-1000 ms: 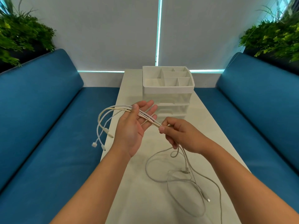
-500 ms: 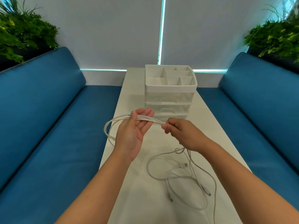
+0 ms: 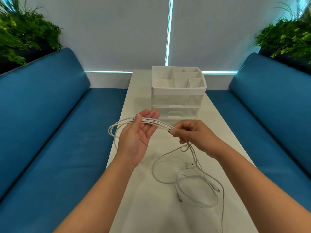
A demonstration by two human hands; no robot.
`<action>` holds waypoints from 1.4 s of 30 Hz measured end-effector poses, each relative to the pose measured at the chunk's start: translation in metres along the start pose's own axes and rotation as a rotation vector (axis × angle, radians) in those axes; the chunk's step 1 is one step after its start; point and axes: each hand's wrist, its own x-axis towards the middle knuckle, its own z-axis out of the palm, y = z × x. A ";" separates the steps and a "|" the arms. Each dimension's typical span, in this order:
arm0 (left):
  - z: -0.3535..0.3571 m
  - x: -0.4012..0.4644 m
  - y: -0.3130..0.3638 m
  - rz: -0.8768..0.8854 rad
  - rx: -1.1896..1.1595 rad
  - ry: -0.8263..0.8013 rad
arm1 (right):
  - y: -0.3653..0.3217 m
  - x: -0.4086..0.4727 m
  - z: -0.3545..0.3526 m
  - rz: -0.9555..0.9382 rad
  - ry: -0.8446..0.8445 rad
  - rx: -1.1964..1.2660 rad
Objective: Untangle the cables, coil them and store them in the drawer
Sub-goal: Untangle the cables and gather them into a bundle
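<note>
Several white cables [image 3: 156,123] run as a flat bundle from my left hand [image 3: 137,137] to my right hand [image 3: 193,136]. The left hand is palm up, thumb pressing the strands against the fingers; loops hang off its left side. My right hand pinches the bundle between thumb and forefinger. Below it the cables drop in loose tangled loops [image 3: 193,179] on the white table [image 3: 151,207], with plugs lying free. The white organizer [image 3: 178,91] with clear drawers stands just beyond my hands, both drawers closed.
Blue sofa cushions [image 3: 50,132] flank the narrow table on both sides. Green plants [image 3: 21,34] stand behind each sofa back. A white wall and blinds close off the far end.
The dangling cable ends on the left have been drawn up into loops at my left hand. Both hands have lowered slightly toward the table, and the loose loops on the table have shifted.
</note>
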 end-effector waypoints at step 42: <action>-0.020 0.014 0.008 0.008 0.033 0.098 | -0.029 0.004 -0.011 -0.081 0.038 -0.162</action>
